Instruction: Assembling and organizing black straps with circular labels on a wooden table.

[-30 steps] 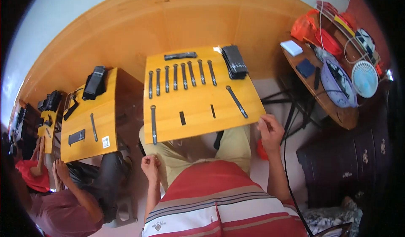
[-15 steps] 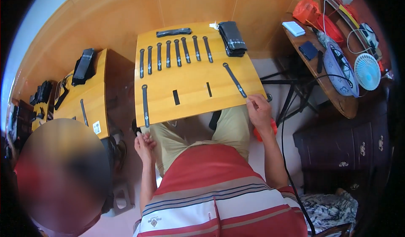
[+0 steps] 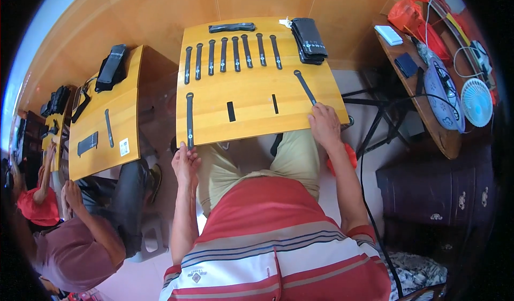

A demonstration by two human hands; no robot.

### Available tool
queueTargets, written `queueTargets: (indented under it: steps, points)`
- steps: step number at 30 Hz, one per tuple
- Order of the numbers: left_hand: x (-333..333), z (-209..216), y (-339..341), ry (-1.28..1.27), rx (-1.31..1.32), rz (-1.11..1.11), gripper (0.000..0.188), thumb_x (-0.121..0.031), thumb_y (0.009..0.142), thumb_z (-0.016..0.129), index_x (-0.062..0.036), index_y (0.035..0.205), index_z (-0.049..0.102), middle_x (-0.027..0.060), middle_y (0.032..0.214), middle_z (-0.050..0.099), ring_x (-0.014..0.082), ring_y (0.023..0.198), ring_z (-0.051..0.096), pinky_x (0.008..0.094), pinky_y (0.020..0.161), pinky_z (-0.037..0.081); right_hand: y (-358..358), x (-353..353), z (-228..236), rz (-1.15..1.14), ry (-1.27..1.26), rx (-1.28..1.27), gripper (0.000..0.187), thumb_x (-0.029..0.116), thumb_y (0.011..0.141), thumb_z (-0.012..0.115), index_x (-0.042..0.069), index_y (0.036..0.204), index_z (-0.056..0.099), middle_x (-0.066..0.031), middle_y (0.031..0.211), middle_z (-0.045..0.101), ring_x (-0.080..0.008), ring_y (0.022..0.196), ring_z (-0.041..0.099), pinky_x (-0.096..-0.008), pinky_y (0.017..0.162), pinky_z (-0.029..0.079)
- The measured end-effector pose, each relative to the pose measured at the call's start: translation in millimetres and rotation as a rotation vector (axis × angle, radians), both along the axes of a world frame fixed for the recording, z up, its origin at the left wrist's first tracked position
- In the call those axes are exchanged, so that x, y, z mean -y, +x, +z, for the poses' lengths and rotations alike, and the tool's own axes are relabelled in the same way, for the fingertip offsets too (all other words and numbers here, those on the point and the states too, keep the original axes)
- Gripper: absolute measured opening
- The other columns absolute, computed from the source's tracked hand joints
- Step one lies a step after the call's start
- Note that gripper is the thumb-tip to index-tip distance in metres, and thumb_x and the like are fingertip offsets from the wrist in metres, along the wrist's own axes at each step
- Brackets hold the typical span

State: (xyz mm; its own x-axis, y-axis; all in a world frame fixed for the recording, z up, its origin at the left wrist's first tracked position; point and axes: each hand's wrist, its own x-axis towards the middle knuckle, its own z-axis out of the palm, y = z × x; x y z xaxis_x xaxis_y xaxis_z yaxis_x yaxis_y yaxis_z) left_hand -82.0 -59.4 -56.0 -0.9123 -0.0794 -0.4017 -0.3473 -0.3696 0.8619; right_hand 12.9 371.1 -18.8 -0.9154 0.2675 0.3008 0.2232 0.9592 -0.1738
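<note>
- Resting at the near left corner of a yellow wooden table (image 3: 251, 84), the left hand (image 3: 186, 164) has its fingertips at the lower end of a long black strap (image 3: 189, 116); its thumb and fingers are bent and close together, but whether they pinch the strap I cannot tell.
- Over the near right edge lies the right hand (image 3: 325, 123), back upward, its bent fingers at the lower end of a slanting strap (image 3: 304, 85); the fingertips are partly hidden, so I cannot tell whether it has hold of anything.
- Between these two straps, well apart from each other, two short dark rectangles (image 3: 231, 111) show on the tabletop; slots or loose strips, I cannot tell which.
- Farther in, eight similar straps (image 3: 236, 54) lie side by side in a row without touching, rounded ends toward the far edge.
- Close to that far edge lies a dark folded bundle (image 3: 231, 28), behind the row.
- At the far right corner sits a stack of black packets (image 3: 309, 41), with a white scrap (image 3: 285, 22) just beside it.
- Behind everything on the table rises orange-brown wooden panelling (image 3: 257, 1).
</note>
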Motion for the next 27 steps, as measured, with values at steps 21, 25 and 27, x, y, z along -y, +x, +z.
queueTargets:
  steps: [21, 25, 27]
  points:
    - [-3.3, -0.3, 0.5, -0.168, 0.016, 0.037, 0.028, -0.033, 0.1, 0.066, -0.011, 0.085, 0.058, 0.0006, 0.081, 0.063, 0.0056, 0.064, 0.056, 0.0238, 0.057, 0.05, -17.1, 34.4, -3.3, 0.188, -0.074, -0.355, 0.022, 0.009, 0.088, 0.071, 0.002, 0.108, 0.066, -0.0152, 0.117, 0.065, -0.0368, 0.111, 0.061, -0.0462, 0.097, 0.049]
    - [-7.0, -1.8, -0.6, -0.228, 0.068, 0.025, 0.027, -0.031, 0.099, 0.068, -0.0087, 0.086, 0.062, 0.001, 0.081, 0.065, 0.0061, 0.062, 0.057, 0.0225, 0.056, 0.05, -27.1, 86.0, 6.4, 0.317, -0.161, -0.396, 0.018, 0.005, 0.087, 0.072, 0.002, 0.104, 0.068, -0.0145, 0.112, 0.067, -0.0354, 0.102, 0.065, -0.0443, 0.089, 0.053]
    - [-8.0, -2.7, 0.9, -0.177, 0.025, -0.016, 0.024, -0.028, 0.099, 0.068, -0.0069, 0.088, 0.065, 0.0032, 0.084, 0.069, 0.0065, 0.063, 0.058, 0.0222, 0.058, 0.052, -29.8, 111.9, 8.2, 0.417, -0.465, -0.366, 0.012, 0.004, 0.087, 0.072, 0.001, 0.099, 0.069, -0.0153, 0.104, 0.069, -0.0327, 0.092, 0.068, -0.0405, 0.08, 0.056]
